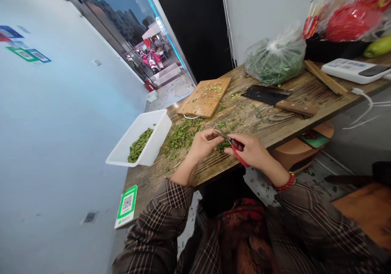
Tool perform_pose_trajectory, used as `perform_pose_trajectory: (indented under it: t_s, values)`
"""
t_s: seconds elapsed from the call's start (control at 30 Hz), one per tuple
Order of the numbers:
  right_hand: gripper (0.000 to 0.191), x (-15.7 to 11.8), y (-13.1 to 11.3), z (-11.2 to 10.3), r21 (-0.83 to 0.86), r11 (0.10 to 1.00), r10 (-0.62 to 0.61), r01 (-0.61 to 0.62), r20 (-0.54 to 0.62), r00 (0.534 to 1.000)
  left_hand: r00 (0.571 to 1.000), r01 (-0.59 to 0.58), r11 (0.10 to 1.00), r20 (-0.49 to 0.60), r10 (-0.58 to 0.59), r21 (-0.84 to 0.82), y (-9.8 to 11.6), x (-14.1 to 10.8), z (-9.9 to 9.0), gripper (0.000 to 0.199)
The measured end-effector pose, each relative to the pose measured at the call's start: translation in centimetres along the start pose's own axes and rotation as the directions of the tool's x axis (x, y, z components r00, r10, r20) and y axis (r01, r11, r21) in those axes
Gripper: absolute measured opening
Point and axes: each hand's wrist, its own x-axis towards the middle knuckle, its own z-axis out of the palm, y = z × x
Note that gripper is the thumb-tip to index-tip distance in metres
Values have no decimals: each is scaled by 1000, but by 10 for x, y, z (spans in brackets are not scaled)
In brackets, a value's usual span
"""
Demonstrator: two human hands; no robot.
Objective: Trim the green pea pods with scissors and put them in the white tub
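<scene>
My right hand [249, 148] is closed on red-handled scissors [240, 156], whose blades point up and left toward my other hand. Fingers pinched together, my left hand [203, 143] is at the blade tips; what it holds is too small to make out, perhaps a green pod. Beneath and beside both hands, green pods and trimmings [180, 137] lie loose on the wooden table [146, 184]. On the left, a white tub [122, 154] holds a heap of green pods [140, 145].
Behind the hands lies a wooden cutting board [203, 99] with green bits. A cleaver [265, 95], a tied bag of greens [275, 60], wooden sticks [325, 78] and a white scale [354, 70] are to the right. A QR-code card [126, 204] stands at the table's left edge.
</scene>
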Motion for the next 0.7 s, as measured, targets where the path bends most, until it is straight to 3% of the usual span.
perform_pose_trajectory:
  t_s: [0.17, 0.37, 0.43, 0.57, 0.7]
  values:
    - [38, -2, -3, 3, 20, 1000, 11, -12, 10, 1000, 1000, -23, 999, -1, 23, 36, 1, -4, -1, 16]
    - [36, -3, -2, 3, -66, 997, 36, -33, 43, 998, 975, -135, 970, -145, 165, 201, -1, -1, -7, 14]
    - [37, -3, 0, 2, -60, 996, 72, -72, 9, 997, 982, -91, 987, -152, 111, 135, -4, -2, -9, 15]
    - [40, -4, 1, -1, 1, 989, 149, -149, -80, 986, 990, 19, 986, -136, -43, -168, -8, -6, -13, 22]
    - [43, -5, -2, -2, -8, 997, 76, -77, -73, 994, 988, 62, 903, -103, -116, -425, -7, -8, -15, 29]
